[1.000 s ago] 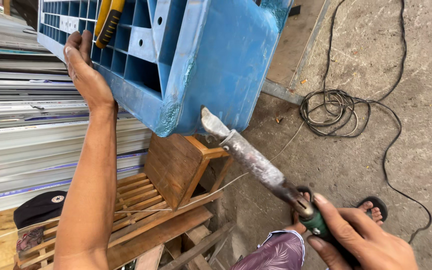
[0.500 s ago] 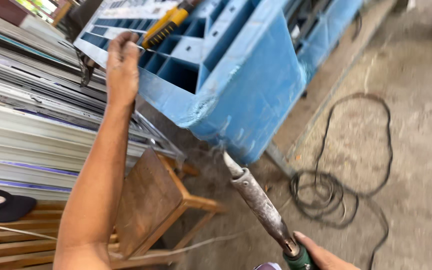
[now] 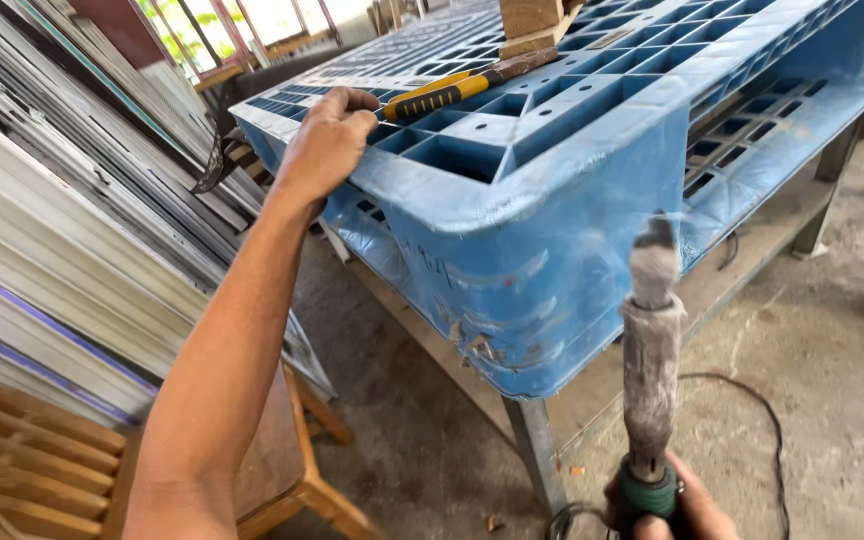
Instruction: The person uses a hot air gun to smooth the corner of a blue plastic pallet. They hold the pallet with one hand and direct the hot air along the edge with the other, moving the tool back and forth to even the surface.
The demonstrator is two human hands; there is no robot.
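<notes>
My left hand (image 3: 327, 140) grips the blue pallet's (image 3: 572, 230) rim, fingers curled; my right hand (image 3: 667, 510) clasps the heat tool (image 3: 650, 340), tip at its corner. Next, I judge: steady contact there.

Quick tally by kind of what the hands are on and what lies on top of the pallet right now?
Blue plastic pallets: 1, left hand gripping its edge
Heat tools: 1, in the right hand
Yellow-handled tools: 1
Wooden blocks: 1
Total: 4
</notes>
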